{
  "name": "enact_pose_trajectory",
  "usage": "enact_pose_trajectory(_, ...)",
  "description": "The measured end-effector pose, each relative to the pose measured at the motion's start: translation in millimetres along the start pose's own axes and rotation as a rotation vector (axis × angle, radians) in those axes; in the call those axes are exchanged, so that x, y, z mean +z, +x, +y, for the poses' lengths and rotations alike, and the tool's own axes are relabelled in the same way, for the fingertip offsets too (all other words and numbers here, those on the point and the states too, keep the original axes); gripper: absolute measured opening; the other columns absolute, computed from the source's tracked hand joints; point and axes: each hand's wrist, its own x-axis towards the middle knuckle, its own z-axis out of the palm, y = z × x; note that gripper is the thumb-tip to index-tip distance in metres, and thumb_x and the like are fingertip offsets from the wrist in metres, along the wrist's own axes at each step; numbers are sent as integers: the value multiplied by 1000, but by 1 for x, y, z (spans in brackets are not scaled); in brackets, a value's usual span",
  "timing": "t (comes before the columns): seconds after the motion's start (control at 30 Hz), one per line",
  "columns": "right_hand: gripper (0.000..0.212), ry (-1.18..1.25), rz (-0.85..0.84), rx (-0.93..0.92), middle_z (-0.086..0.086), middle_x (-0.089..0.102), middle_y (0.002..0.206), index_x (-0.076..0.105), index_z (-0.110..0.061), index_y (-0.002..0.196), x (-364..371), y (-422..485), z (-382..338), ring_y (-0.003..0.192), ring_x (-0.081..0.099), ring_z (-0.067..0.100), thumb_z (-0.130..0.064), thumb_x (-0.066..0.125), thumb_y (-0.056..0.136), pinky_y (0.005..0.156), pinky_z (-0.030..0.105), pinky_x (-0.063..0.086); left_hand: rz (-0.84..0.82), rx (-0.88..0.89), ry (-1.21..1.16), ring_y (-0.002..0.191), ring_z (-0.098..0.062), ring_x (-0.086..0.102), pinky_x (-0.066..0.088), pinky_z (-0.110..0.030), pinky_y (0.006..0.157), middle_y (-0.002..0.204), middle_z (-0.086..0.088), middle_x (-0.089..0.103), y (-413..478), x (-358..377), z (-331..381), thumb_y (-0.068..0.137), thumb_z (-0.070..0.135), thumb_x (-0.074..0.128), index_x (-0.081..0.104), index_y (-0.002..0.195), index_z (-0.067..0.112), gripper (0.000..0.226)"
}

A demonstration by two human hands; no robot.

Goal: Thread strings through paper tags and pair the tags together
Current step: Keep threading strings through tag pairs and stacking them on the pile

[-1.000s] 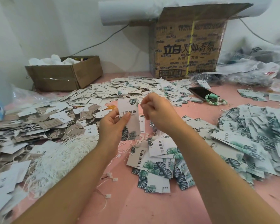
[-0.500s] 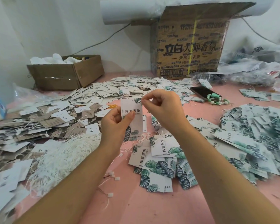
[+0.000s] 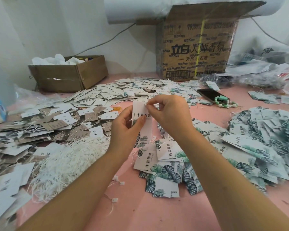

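The left hand [image 3: 123, 130] pinched a leaf-printed tag [image 3: 141, 112] upright above the pink counter [image 3: 140, 214]. The right hand [image 3: 170, 117], touching the tag's top edge, pinched a thin string [image 3: 159, 106] there. A heap of loose strings [image 3: 70, 157] lay left of the left hand.

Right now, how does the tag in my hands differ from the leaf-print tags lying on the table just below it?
The held tag is upright, off the pink table; the leaf-print tags lie flat, overlapping in a heap. The left hand holds the held tag and the right hand pinches its top edge; no hand touches the leaf-print tags. Both show the same black characters and green leaf print.
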Motion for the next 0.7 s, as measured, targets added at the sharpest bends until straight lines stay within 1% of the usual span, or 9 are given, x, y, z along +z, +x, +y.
enact_pose_trajectory(0.13, 13, -87, -2, -19, -10, 45, 52, 73, -20, 87, 0, 1, -2, 62, 50, 19, -24, 62, 84, 60, 33, 47, 11, 15, 62, 83, -15, 67, 58, -36, 70, 94, 1, 71, -1, 0, 1, 87, 7, 63, 64, 105, 30, 30)
enact_pose_trajectory(0.2, 13, -115, 3, -26, -9, 49, 54, 73, -20, 87, 0, 1, -3, 65, 55, 21, -24, 61, 84, 61, 31, 47, 21, 28, 96, 84, -18, 66, 58, -39, 70, 94, 2, 71, -1, 0, 0, 87, 8, 63, 64, 105, 33, 30)
enact_pose_trajectory(0.27, 14, -137, -5, -40, -2, 63, 64, 73, -20, 88, 1, 0, -3, 71, 61, 22, -24, 60, 84, 64, 32, 49, 32, 34, 112, 81, -17, 66, 58, -37, 67, 91, 4, 71, -1, -1, -1, 87, 10, 63, 64, 102, 37, 30)
enact_pose_trajectory(0.33, 15, -142, -18, -52, 2, 69, 72, 72, -19, 88, 2, 0, -3, 74, 62, 23, -23, 59, 84, 67, 34, 51, 31, 30, 99, 77, -11, 66, 57, -30, 62, 87, 6, 71, -2, 0, -1, 88, 11, 62, 65, 100, 38, 30)
enact_pose_trajectory(0.4, 14, -133, -17, -59, 3, 69, 73, 73, -19, 88, 2, 0, -3, 73, 62, 23, -22, 60, 84, 66, 34, 51, 31, 26, 93, 72, -6, 65, 55, -24, 58, 82, 8, 70, -2, 0, -1, 88, 11, 61, 65, 100, 37, 29)
enact_pose_trajectory(0.43, 14, -131, -12, -63, 2, 69, 71, 73, -19, 88, 1, 0, -3, 71, 62, 22, -22, 60, 84, 65, 33, 51, 30, 25, 90, 72, -6, 65, 54, -23, 57, 81, 8, 70, -2, 0, -1, 88, 11, 61, 65, 100, 36, 28)
enact_pose_trajectory(0.57, 13, -138, -4, -65, -3, 59, 62, 73, -20, 88, 1, -1, -4, 67, 57, 19, -23, 61, 83, 62, 28, 46, 25, 21, 79, 73, -7, 65, 54, -24, 58, 81, 6, 70, -2, 0, -1, 89, 11, 60, 65, 100, 36, 28)
enact_pose_trajectory(0.7, 13, -137, -22, -45, -1, 63, 66, 73, -19, 88, 2, -1, -4, 70, 59, 20, -23, 60, 83, 63, 29, 47, 28, 25, 90, 72, -8, 64, 54, -26, 59, 80, 6, 69, -2, 1, -1, 90, 9, 59, 65, 98, 35, 28)
